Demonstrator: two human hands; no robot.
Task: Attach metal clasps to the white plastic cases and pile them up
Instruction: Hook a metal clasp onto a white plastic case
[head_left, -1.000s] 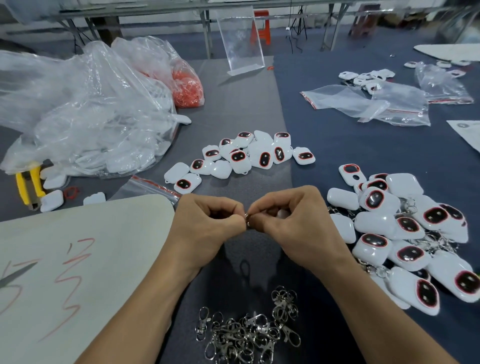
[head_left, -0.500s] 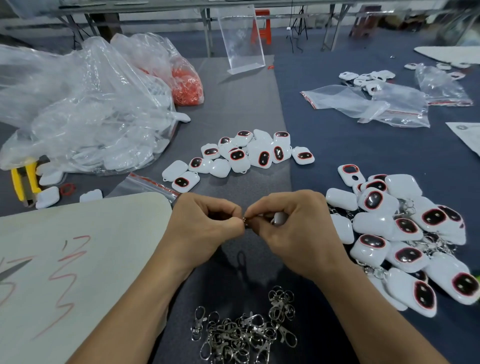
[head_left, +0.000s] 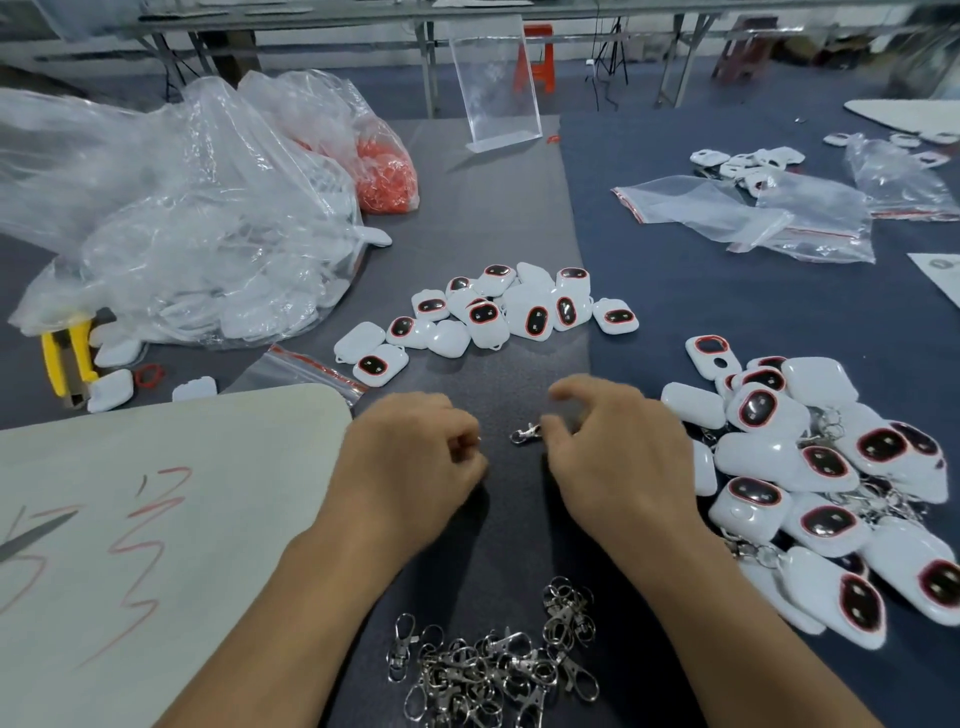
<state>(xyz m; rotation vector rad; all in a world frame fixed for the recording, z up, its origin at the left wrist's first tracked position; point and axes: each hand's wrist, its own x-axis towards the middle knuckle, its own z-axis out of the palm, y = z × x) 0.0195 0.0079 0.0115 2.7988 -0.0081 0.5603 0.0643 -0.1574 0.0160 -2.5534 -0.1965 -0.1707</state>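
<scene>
My left hand (head_left: 415, 457) hovers over the dark mat with its fingers curled in, and I see nothing in it. My right hand (head_left: 618, 457) is a short gap to its right, forefinger lifted. A single metal clasp (head_left: 524, 432) sticks out at its thumb tip, which pinches it. Any case under that palm is hidden. White plastic cases fitted with clasps (head_left: 810, 467) lie heaped just right of my right hand. Cases without clasps (head_left: 498, 317) are scattered ahead of my hands. Loose metal clasps (head_left: 493, 665) are piled near the front edge.
A large clear bag of white parts (head_left: 171, 234) and a bag of red rings (head_left: 384, 171) fill the back left. A white board with red marks (head_left: 130, 519) lies at the left, with yellow-handled pliers (head_left: 67, 353) beyond it. Empty zip bags (head_left: 753, 213) lie at the back right.
My hands were pressed together, working a clasp ring between the fingertips. They have pulled apart, and the clasp stays at my right thumb.
</scene>
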